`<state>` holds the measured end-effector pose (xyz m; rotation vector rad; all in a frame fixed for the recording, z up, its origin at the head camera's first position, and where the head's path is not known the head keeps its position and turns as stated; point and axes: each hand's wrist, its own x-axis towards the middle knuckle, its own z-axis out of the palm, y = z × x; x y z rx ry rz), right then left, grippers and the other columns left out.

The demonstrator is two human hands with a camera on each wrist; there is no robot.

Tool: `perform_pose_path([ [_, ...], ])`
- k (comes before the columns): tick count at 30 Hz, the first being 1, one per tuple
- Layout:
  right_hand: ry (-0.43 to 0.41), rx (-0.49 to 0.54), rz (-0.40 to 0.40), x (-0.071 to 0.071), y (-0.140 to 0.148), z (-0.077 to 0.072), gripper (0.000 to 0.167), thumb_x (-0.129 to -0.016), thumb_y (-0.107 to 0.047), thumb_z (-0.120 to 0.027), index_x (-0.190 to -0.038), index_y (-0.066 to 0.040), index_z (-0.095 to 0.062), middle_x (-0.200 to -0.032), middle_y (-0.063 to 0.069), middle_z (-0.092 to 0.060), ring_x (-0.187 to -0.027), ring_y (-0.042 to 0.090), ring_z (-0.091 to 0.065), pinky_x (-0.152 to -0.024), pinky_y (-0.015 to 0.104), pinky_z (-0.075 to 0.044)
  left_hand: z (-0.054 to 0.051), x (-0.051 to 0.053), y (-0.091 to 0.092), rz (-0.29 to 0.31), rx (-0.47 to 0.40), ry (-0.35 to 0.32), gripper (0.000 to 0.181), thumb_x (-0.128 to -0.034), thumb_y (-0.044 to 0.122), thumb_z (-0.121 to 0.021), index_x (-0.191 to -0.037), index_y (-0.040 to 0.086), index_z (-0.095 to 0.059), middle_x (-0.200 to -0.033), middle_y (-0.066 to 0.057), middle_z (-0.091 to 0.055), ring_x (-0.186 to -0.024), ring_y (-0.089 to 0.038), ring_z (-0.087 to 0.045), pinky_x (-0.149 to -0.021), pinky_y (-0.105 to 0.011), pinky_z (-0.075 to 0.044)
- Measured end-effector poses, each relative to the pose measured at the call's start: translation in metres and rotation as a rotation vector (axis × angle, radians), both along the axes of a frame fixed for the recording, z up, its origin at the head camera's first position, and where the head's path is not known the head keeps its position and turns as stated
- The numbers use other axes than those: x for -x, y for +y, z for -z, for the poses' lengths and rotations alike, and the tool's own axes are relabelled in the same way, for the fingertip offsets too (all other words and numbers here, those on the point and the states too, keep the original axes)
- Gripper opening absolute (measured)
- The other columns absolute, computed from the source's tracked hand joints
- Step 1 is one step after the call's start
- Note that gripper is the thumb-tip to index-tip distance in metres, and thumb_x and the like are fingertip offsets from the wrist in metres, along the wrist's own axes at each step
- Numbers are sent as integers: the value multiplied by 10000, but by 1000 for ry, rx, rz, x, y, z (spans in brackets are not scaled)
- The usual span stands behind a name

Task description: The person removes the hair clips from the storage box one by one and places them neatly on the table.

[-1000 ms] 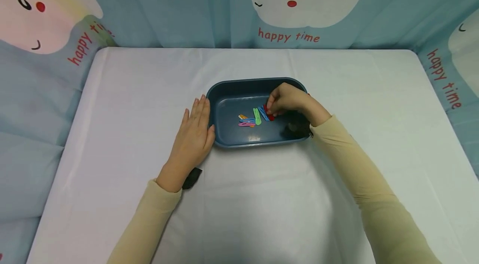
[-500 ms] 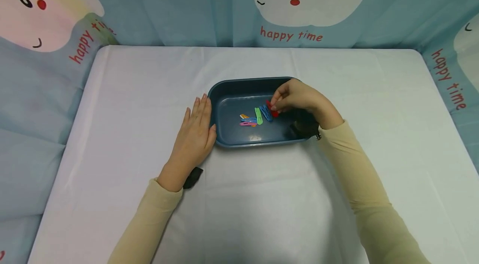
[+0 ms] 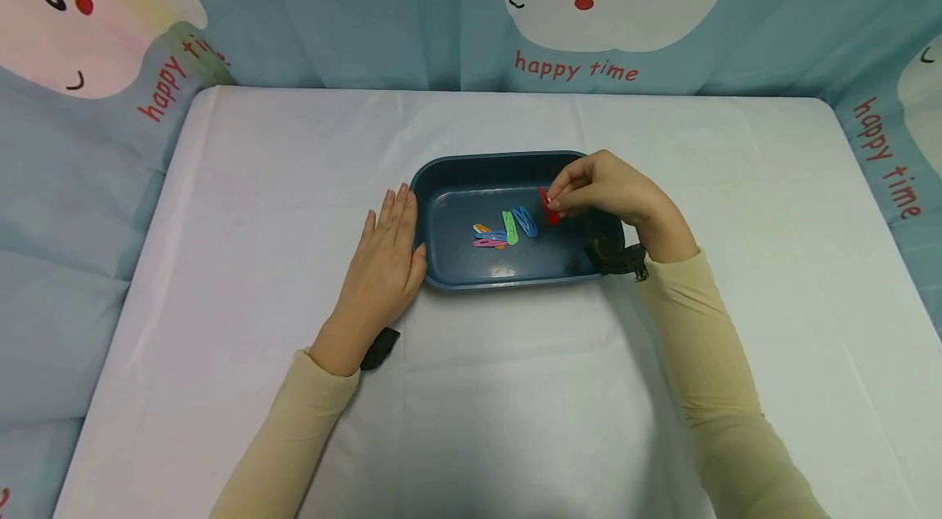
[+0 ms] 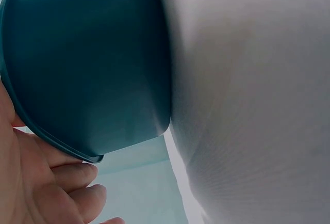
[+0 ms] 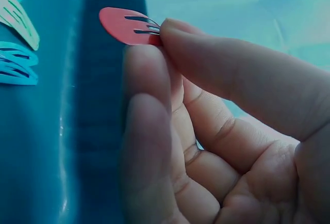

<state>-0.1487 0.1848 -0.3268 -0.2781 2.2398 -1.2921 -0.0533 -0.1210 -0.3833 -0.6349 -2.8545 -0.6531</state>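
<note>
Over the tray [image 3: 471, 267], right fingers [image 3: 577, 198] pinch a red clip [image 3: 548, 209] slanting far to near.

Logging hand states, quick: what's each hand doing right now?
Left hand: open, resting against the tray.
Right hand: closed, pinching a red hair clip.

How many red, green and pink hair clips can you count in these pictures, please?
Red clip: 1, pinched in the right hand
Green clip: 1
Pink clip: 1
Total: 3
</note>
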Motion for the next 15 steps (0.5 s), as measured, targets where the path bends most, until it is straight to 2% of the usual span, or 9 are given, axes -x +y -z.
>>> perform_pose_path([
  [7,20,100,36,-4,11,0,92,-862,0,-639,-901,80,-665,-798,64,-689,-748,196,-649,-724,284,-530,0,1,0,-2,-1,3,601,-962,186,-408,-1457,-88,-208,-1541,-191,-155,-1424,-305,-123,-1098,-534,-147],
  [15,57,169,53,-8,24,-2,84,-853,-43,-670,-895,30,-673,-785,32,-682,-770,190,-645,-748,273,-519,0,1,0,-1,5,7,605,-960,186,-415,-1457,-89,-206,-1538,-196,-161,-1423,-304,-124,-1099,-529,-149],
])
